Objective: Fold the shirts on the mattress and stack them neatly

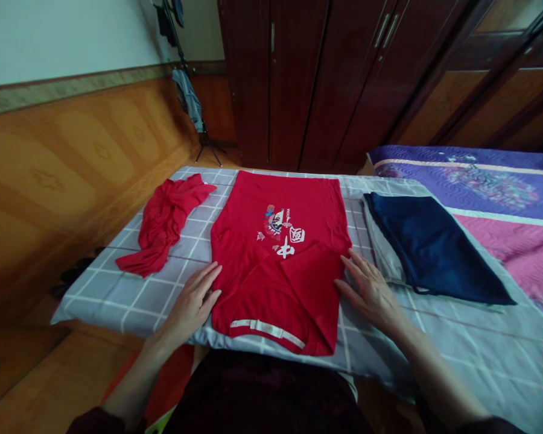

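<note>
A red T-shirt (253, 277) with a white and blue print lies flat on the checked grey sheet (131, 301), its collar toward me and its sleeves folded inward. My left hand (194, 301) rests at the shirt's left edge, fingers apart and touching the fabric. On the opposite edge lies my right hand (368, 292), also with spread fingers, the tips on the red cloth. Neither hand grips anything.
A crumpled red garment (163, 223) lies on the left of the bed. Folded dark blue clothing (434, 247) sits on grey cloth at the right. Beyond are a purple and pink bedspread (502, 199), a clothes stand (187, 96) and dark red wardrobes (294, 84).
</note>
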Demonstrator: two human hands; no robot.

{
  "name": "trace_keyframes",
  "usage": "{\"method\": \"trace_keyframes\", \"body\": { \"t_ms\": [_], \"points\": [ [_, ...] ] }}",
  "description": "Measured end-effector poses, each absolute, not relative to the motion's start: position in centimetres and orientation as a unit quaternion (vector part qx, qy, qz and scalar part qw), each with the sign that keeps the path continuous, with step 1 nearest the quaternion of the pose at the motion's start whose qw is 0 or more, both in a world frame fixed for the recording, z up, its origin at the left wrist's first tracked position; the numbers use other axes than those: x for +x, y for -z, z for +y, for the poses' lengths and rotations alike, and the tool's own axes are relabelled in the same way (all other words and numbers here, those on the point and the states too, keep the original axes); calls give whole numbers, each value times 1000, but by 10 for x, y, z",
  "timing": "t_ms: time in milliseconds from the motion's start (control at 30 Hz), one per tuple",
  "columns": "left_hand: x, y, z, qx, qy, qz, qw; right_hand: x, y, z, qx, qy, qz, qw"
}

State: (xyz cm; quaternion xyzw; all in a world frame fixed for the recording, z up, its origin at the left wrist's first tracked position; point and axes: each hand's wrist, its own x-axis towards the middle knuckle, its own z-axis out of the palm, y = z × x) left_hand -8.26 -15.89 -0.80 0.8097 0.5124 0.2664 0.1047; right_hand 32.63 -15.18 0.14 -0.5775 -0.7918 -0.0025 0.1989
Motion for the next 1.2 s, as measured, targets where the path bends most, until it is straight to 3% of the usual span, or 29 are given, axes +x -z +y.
{"method": "trace_keyframes", "body": {
  "t_ms": [167, 333, 533, 767, 1000, 1200],
  "points": [
    [-69, 0, -175, 783, -357, 492, 130, 274, -35, -126, -505, -5, -844, 183],
    [-61, -2, -185, 830, -274, 467, 132, 190, -56, -104, -390, -46, -909, 142],
    [-62, 3, -185, 838, -241, 479, 105, 125, -28, -81, -251, -85, -960, 94],
    [-61, 7, -196, 819, -300, 488, 44, 134, -26, -46, -311, -51, -947, 61],
    [-54, 3, -189, 818, -318, 478, 34, 100, -16, -24, -193, -83, -976, 56],
    [-54, 1, -189, 812, -319, 486, 51, 103, -5, 16, -327, -43, -940, 88]
  ]
}}
